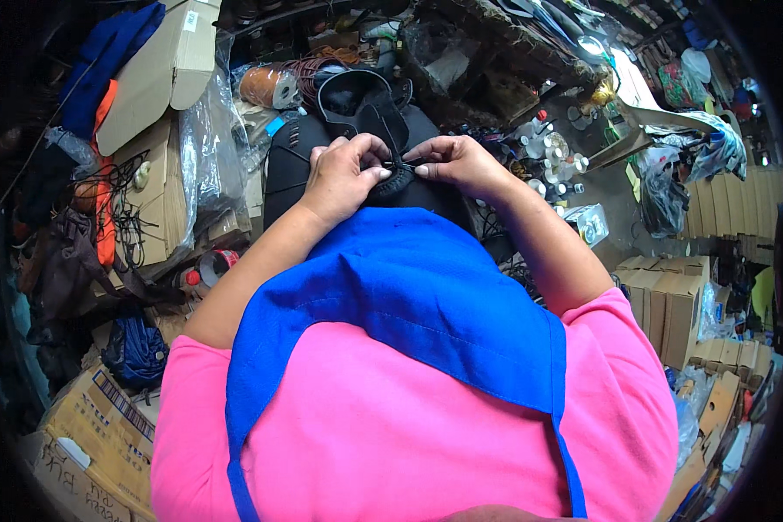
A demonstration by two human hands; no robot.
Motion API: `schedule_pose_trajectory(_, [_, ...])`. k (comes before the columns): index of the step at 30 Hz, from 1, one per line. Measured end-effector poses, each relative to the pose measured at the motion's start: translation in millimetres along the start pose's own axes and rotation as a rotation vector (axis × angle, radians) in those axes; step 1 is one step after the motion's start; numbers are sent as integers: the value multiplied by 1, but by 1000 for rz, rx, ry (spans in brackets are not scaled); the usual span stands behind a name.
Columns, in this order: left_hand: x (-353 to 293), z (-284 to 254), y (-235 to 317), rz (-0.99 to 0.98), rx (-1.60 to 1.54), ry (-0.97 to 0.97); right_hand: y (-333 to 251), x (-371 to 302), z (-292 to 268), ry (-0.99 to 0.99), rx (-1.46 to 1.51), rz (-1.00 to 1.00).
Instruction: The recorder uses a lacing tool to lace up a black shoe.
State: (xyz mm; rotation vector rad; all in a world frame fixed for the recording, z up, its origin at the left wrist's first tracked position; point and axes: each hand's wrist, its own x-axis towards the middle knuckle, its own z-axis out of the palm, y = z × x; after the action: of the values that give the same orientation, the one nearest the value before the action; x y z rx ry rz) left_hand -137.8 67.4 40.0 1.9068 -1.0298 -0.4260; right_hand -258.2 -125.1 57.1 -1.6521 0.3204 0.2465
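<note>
A black leather boot [383, 122], with a wide open shaft at its far end, lies in front of me on a dark surface [291, 152]. Its near, rounded end has a gathered-looking edge and sits just beyond my blue apron [400, 261]. My left hand [348, 174] is closed, thumb and fingers pinching at that edge. From the other side my right hand [461, 165] comes in, also closed in a pinch, its fingertips close to the left ones. Something thin and dark lies between the fingertips; it is too small to name.
An orange spool [265, 87] stands beyond my left hand. Several plastic bottles [548, 148] cluster to the right. Flattened cardboard [161, 78] and clear plastic sheeting [207, 148] stand at the left; cardboard boxes [665, 300] sit at the right, and another box [96, 435] at the lower left.
</note>
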Motion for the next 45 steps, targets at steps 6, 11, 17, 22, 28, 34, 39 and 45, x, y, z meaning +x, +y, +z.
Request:
schedule_pose_trajectory(6, [10,8,3,-58,41,-94,-4,10,-4,24,-102,-15])
schedule_pose_trajectory(11, [18,4,4,43,73,-112,-2,9,-13,52,-279,-60])
schedule_pose_trajectory(17, [11,-6,-1,138,255,-33,7,-1,-33,71,-32,27])
schedule_pose_trajectory(22, [27,-4,13,37,329,-244,29,-5,-33,185,-409,-202])
schedule_pose_trajectory(28, [39,5,13,24,428,-363,27,-33,-37,120,108,104])
schedule_pose_trajectory(34, [41,3,5,114,453,-407,23,-40,-31,191,-235,-47])
schedule_pose_trajectory(39, [35,-2,6,127,495,-403,-8,-25,-55,295,-517,-197])
schedule_pose_trajectory(45, [39,7,1,229,481,-321,-13,-4,-62,460,-841,-202])
